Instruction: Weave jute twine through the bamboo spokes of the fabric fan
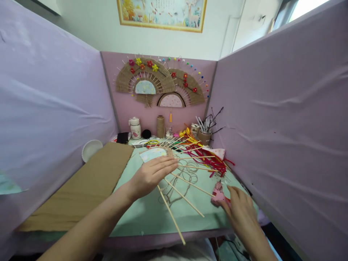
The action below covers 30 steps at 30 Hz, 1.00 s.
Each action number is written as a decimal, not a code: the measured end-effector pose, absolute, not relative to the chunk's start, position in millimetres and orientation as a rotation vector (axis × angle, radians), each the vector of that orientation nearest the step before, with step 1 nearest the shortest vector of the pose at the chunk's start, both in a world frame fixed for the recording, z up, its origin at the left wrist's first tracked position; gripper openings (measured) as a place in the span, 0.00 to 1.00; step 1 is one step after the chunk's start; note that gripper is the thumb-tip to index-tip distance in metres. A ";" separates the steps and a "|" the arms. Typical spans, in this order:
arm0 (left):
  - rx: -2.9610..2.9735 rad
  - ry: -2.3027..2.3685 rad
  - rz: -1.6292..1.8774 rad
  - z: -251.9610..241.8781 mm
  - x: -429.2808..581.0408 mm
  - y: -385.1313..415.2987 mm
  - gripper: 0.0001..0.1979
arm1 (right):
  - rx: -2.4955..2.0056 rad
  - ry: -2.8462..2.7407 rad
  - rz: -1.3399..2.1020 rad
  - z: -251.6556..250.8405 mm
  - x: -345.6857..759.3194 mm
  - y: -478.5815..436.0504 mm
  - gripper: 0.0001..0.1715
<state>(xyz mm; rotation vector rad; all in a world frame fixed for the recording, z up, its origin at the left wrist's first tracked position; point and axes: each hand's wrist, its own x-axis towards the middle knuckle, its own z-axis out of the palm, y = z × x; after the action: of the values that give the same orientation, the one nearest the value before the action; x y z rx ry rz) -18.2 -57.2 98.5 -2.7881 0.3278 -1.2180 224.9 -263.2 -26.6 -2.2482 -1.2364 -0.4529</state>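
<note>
My left hand point(152, 174) lies flat with fingers stretched out, pressing on a half-made fan point(153, 153) of thin wooden sticks point(179, 195) that spread out toward me. Loose twine point(187, 172) curls on the green mat point(146, 214) beside it. My right hand point(240, 212) rests on the mat at the right, fingers reaching to a pink glue gun point(218, 193) and touching its rear end; the fingers look loosely apart, not wrapped round it.
A brown cardboard sheet point(89, 181) covers the left of the table, a white bowl point(91, 149) behind it. Red and yellow strips point(209, 159), a twine spool point(160, 126), a white jar point(135, 127) and tool cups point(204, 136) crowd the back. Finished fans point(160, 81) hang on the pink partition.
</note>
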 end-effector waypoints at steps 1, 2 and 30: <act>-2.783 0.337 -1.210 97.8 -18.5 -59.0 0.20 | -2.092 -1.260 -0.366 -15.5 217.1 -259.4 0.24; -2.779 0.348 -1.202 97.0 -18.5 -60.9 0.20 | -1.946 -1.278 -0.233 -4.7 207.7 -253.7 0.23; -2.796 0.338 -1.081 81.3 -30.5 -70.8 0.17 | -1.172 -1.007 0.454 22.5 140.2 -183.9 0.08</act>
<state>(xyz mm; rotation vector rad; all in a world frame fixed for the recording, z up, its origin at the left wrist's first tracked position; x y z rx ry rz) -30.5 -70.8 81.3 -2.7957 0.3376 -1.0814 140.2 -183.9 22.5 -1.1723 -1.0068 0.4540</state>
